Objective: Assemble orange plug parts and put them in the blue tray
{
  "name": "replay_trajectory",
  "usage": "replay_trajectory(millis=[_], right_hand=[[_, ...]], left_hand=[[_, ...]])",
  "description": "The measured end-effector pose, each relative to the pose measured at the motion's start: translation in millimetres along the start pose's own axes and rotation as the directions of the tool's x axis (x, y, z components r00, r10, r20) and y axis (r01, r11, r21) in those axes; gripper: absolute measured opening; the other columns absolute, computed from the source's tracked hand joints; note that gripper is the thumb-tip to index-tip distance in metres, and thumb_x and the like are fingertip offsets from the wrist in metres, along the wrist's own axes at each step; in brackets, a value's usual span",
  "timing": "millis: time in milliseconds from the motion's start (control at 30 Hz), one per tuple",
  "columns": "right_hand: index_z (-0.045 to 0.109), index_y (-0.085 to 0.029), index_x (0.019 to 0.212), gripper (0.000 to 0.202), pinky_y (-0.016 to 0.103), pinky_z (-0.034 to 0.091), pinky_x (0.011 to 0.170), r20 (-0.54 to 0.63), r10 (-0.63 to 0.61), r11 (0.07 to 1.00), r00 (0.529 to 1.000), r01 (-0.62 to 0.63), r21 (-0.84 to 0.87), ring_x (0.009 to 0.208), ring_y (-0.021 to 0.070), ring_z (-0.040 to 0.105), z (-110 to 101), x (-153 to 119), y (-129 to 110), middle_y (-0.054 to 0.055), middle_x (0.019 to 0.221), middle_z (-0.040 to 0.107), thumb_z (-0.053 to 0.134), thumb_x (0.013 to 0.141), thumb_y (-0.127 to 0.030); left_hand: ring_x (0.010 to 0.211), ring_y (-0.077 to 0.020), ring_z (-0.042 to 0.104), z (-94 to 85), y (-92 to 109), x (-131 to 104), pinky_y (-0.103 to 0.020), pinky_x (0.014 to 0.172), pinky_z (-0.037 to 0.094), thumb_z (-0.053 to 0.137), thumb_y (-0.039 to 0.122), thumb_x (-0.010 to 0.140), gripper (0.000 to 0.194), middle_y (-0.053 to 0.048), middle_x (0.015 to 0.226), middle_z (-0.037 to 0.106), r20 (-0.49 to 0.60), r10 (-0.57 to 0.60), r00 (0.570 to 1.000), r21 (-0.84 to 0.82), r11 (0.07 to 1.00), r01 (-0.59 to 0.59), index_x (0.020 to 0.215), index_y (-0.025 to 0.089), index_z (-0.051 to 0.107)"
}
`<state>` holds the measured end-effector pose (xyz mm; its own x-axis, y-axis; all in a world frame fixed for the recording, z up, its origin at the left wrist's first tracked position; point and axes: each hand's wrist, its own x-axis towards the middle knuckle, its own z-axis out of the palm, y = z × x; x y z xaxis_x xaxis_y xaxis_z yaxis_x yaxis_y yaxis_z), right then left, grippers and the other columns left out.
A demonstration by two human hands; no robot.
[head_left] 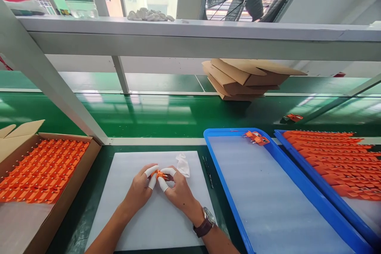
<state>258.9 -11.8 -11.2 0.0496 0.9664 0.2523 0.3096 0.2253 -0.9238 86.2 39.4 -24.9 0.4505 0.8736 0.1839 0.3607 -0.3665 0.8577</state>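
Above the white mat (154, 218), a small orange part (160, 174) is pinched between both hands. My left hand (142, 188) grips its left side with thumb and forefinger, both in white finger covers. My right hand (176, 186), also with covered fingertips and a watch at the wrist, grips its right side. Part of the piece is hidden by the fingertips. A crumpled white tissue (183, 165) lies just beyond my right hand. Dark tweezers (207, 171) lie along the mat's right edge.
On the left, a cardboard box (71, 178) holds rows of orange parts. A blue tray (229, 194) has a few orange pieces (257, 138) at its far end; another tray (315, 182) is covered in them. Folded cardboard (244, 81) sits behind a metal frame (190, 43).
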Motion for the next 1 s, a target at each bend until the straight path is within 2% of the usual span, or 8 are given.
replay_trajectory(millis=[200, 267, 333, 467, 567, 733, 900, 1000], right_hand=[[0.065, -0.023, 0.109, 0.018, 0.036, 0.062, 0.082, 0.003, -0.024, 1.000, 1.000, 0.024, -0.018, 0.089, 0.0191, 0.066, -0.7, -0.6, -2.9, 0.005, 0.100, 0.066, 0.058, 0.093, -0.020], [0.065, -0.022, 0.109, 0.017, 0.036, 0.062, 0.081, 0.000, -0.017, 1.000, 1.000, 0.017, -0.017, 0.089, 0.0194, 0.067, -0.8, -0.3, -3.9, 0.005, 0.100, 0.066, 0.058, 0.093, -0.021], [0.065, -0.022, 0.108, 0.017, 0.036, 0.063, 0.081, -0.008, -0.007, 1.000, 1.000, 0.007, -0.008, 0.089, 0.0195, 0.067, -1.1, 0.5, -3.8, 0.006, 0.101, 0.066, 0.058, 0.093, -0.022], [0.065, -0.023, 0.112, 0.019, 0.037, 0.063, 0.082, -0.005, -0.005, 1.000, 1.000, 0.005, -0.015, 0.092, 0.0202, 0.068, -2.7, 1.6, -2.0, 0.006, 0.102, 0.067, 0.058, 0.094, -0.023], [0.065, -0.023, 0.112, 0.019, 0.036, 0.062, 0.079, -0.007, -0.039, 0.997, 0.999, 0.038, -0.065, 0.090, 0.0204, 0.066, -3.9, 1.4, -1.3, 0.006, 0.101, 0.067, 0.056, 0.095, -0.023], [0.063, -0.024, 0.112, 0.020, 0.034, 0.058, 0.075, 0.035, -0.102, 0.983, 0.994, 0.106, -0.149, 0.082, 0.0188, 0.061, -4.6, -1.3, 0.3, 0.005, 0.096, 0.063, 0.055, 0.094, -0.019], [0.062, -0.024, 0.112, 0.020, 0.032, 0.057, 0.072, 0.124, -0.068, 0.980, 0.990, 0.090, -0.179, 0.080, 0.0181, 0.059, -6.4, -2.2, 0.6, 0.005, 0.099, 0.063, 0.053, 0.095, -0.020], [0.062, -0.024, 0.113, 0.021, 0.032, 0.057, 0.074, 0.177, -0.029, 0.980, 0.984, 0.063, -0.191, 0.082, 0.0178, 0.060, -9.0, -1.2, -0.5, 0.004, 0.102, 0.063, 0.052, 0.096, -0.018]], left_hand=[[0.119, -0.0258, 0.067, 3.0, -3.7, -2.7, -0.041, 0.103, 0.056, 0.052, 0.028, 0.096, 0.036, -0.007, 0.133, 0.067, -0.061, 0.038, 0.997, 0.067, 0.997, -0.034, 0.130, 0.027, 0.064], [0.113, -0.0243, 0.069, -0.8, -3.9, -2.6, -0.041, 0.098, 0.058, 0.051, 0.028, 0.097, 0.038, -0.007, 0.131, 0.068, -0.026, 0.007, 1.000, 0.039, 0.999, -0.006, 0.134, 0.028, 0.062], [0.108, -0.0228, 0.069, -6.6, -2.6, -1.7, -0.041, 0.096, 0.060, 0.053, 0.028, 0.097, 0.043, -0.007, 0.130, 0.067, 0.060, -0.043, 0.997, -0.032, 0.998, 0.045, 0.140, 0.029, 0.056], [0.117, -0.0242, 0.064, -16.0, 2.8, 1.1, -0.043, 0.099, 0.058, 0.058, 0.025, 0.094, 0.051, -0.007, 0.139, 0.059, 0.189, -0.051, 0.981, -0.151, 0.985, 0.081, 0.144, 0.033, 0.052], [0.118, -0.0240, 0.062, -17.9, 3.7, 2.5, -0.042, 0.099, 0.057, 0.056, 0.027, 0.095, 0.042, -0.005, 0.138, 0.059, 0.194, -0.027, 0.981, -0.135, 0.989, 0.053, 0.136, 0.034, 0.059], [0.084, -0.0185, 0.063, -18.9, -5.1, 2.0, -0.035, 0.076, 0.058, 0.066, 0.032, 0.090, 0.036, -0.005, 0.122, 0.065, 0.149, -0.045, 0.988, -0.010, 0.999, 0.047, 0.126, 0.033, 0.066], [0.091, -0.0202, 0.062, -22.6, -5.2, 2.0, -0.031, 0.074, 0.056, 0.069, 0.034, 0.089, 0.034, -0.005, 0.119, 0.066, 0.194, -0.037, 0.980, -0.032, 0.999, 0.044, 0.123, 0.033, 0.067], [0.081, -0.0178, 0.059, -25.7, 0.4, 3.3, -0.031, 0.072, 0.054, 0.068, 0.037, 0.089, 0.032, -0.004, 0.116, 0.066, 0.244, -0.063, 0.968, -0.045, 0.996, 0.076, 0.121, 0.033, 0.067]])
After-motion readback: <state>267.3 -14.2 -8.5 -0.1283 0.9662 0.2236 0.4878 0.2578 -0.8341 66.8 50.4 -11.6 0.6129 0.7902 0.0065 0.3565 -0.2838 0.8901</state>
